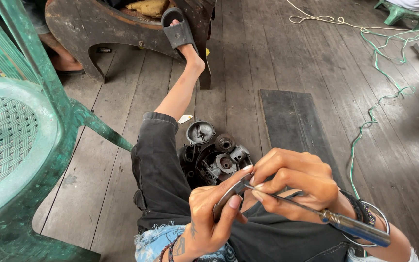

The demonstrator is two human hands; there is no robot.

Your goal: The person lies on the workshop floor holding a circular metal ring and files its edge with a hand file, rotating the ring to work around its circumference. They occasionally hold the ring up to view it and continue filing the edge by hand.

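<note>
Head view: the left hand point(208, 213) pinches a small curved metal part point(229, 196) above the lap, while the right hand point(294, 179) grips a thin screwdriver point(316, 213) whose tip touches that part. Just beyond the knee, a dismantled engine point(214, 157) sits on the plank floor point(287, 58), beside a green plastic chair point(20, 145)

The person wore dark grey knee-length shorts point(158, 160) with a cuffed hem, over a frayed pale blue patterned fabric point(156, 242) at the waist. A black slide sandal point(177, 29) was on one foot. The left hand point(209, 218) had a small dark tattoo near the wrist and beaded bracelets point(169, 250). The right hand point(297, 179) had dark braided bands point(360, 208) and thin silver bangles point(381, 218).
</note>
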